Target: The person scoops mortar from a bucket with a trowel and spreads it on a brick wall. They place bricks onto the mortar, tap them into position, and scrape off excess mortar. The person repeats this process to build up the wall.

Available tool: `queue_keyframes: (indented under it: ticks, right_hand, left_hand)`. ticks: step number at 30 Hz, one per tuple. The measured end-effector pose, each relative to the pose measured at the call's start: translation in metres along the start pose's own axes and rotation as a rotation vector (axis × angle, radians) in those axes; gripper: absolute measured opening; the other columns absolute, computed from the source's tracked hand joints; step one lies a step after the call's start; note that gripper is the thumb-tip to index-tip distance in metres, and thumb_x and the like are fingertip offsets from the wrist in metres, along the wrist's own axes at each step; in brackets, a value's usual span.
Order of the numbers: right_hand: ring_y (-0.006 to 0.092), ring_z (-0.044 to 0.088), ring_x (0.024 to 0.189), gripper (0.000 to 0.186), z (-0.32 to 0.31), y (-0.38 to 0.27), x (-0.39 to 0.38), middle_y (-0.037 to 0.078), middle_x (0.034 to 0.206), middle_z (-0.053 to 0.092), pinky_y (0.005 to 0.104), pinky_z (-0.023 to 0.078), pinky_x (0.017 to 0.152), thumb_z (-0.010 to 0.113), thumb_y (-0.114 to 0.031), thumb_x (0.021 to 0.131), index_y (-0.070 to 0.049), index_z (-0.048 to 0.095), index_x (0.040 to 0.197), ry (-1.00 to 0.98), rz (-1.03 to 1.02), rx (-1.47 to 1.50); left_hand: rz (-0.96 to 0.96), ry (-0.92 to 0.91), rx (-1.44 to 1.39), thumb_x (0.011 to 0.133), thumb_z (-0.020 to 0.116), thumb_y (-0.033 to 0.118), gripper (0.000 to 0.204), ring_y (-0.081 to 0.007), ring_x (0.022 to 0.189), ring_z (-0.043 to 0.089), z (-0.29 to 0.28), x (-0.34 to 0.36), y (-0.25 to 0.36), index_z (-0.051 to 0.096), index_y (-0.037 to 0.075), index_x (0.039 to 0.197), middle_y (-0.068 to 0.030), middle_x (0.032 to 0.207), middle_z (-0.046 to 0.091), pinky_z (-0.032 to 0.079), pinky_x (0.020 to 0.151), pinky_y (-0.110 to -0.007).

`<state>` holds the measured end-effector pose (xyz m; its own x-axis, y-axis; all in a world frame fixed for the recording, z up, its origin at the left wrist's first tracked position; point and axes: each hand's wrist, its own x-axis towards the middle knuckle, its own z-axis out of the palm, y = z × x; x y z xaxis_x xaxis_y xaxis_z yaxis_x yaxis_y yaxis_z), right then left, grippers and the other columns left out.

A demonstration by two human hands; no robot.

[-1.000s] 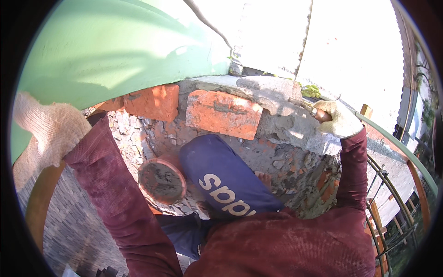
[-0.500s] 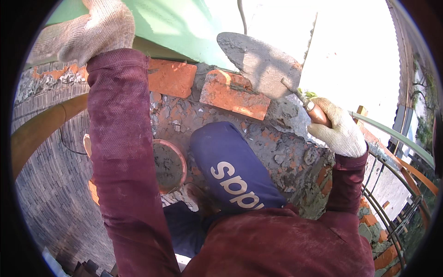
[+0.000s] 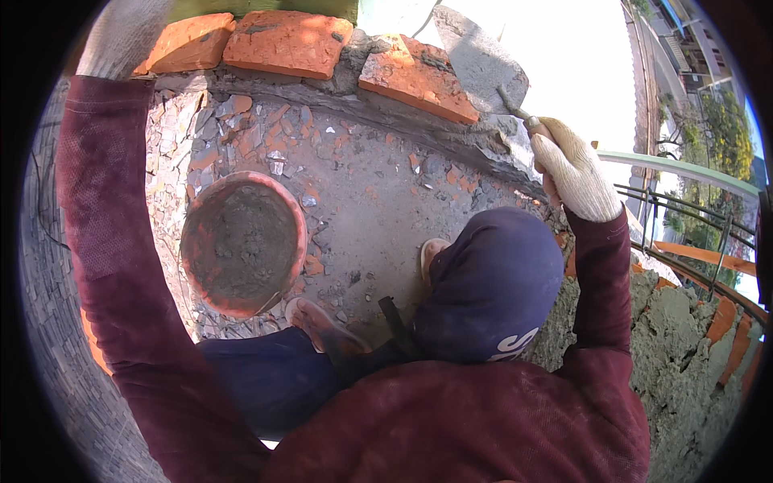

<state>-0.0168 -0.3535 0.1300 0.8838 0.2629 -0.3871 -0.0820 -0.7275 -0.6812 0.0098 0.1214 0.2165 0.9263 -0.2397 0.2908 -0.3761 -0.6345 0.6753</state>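
My right hand (image 3: 576, 165), in a pale knitted glove, is wrapped round the handle of a trowel (image 3: 481, 60). The trowel's broad grey blade lies beside the right end of a broken orange brick (image 3: 419, 80), its near edge close to the mortar there. I cannot tell whether the blade touches the brick. My left hand (image 3: 125, 36), gloved alike, reaches to the upper left edge, beside an orange brick (image 3: 189, 42); its fingers are out of sight. Another brick (image 3: 288, 44) sits in the row, with grey mortar (image 3: 352, 60) in the joint.
A round reddish tub (image 3: 299, 241) of wet mortar stands on rubble-strewn ground, left of my feet. At right are metal bars (image 3: 684, 201), a pale green rail (image 3: 684, 171) and rough mortared brickwork (image 3: 676, 346). My bent knee (image 3: 507, 274) is near the centre.
The view has shifted, showing the whole tub and both feet. My left hand is farther toward the upper left edge. The trowel stays in my right hand, its blade now higher in the picture.
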Motion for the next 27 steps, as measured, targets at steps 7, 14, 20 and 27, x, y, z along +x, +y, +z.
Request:
queue_keyframes:
  ticks: [7, 14, 20, 27]
  right_hand:
    - [0.0214, 0.063, 0.089, 0.038, 0.015, 0.016, -0.059, 0.013, 0.096, 0.065, 0.0371, 0.052, 0.08, 0.07, -0.021, 0.091, -0.001, 0.063, 0.123, 0.127, -0.164, -0.381]
    - [0.0382, 0.07, 0.099, 0.036, 0.132, 0.055, -0.01, 0.022, 0.102, 0.071, 0.0477, 0.052, 0.082, 0.064, -0.031, 0.099, -0.002, 0.06, 0.12, 0.01, -0.197, -0.621]
    - [0.0444, 0.068, 0.096, 0.031, 0.147, 0.067, 0.009, 0.024, 0.097, 0.07, 0.0502, 0.052, 0.083, 0.058, -0.034, 0.102, -0.004, 0.063, 0.111, 0.117, -0.244, -0.527]
    - [0.0314, 0.069, 0.112, 0.041, 0.101, 0.151, -0.004, 0.018, 0.116, 0.073, 0.0403, 0.053, 0.095, 0.062, -0.032, 0.101, -0.005, 0.064, 0.132, 0.104, 0.0, -0.4]
  left_hand:
    - [-0.201, -0.506, 0.193, 0.1, 0.062, 0.03, 0.048, -0.0258, 0.125, 0.062, 0.051, -0.084, -0.069, 0.062, 0.0, 0.138, -0.0163, 0.134, 0.067, 0.047, 0.109, -0.037]
    - [0.146, -0.338, 0.467, 0.097, 0.054, 0.015, 0.051, -0.0332, 0.121, 0.064, 0.126, -0.076, -0.044, 0.056, 0.024, 0.147, -0.0138, 0.137, 0.064, 0.051, 0.105, -0.046]
    - [0.261, -0.343, 0.667, 0.097, 0.059, 0.022, 0.052, -0.031, 0.123, 0.061, 0.226, -0.023, -0.017, 0.053, 0.023, 0.149, -0.0133, 0.144, 0.058, 0.047, 0.109, -0.043]
    - [0.217, -0.434, 0.625, 0.099, 0.054, 0.021, 0.051, -0.0331, 0.131, 0.053, 0.254, -0.008, -0.023, 0.053, 0.024, 0.15, -0.0147, 0.139, 0.06, 0.036, 0.116, -0.05]
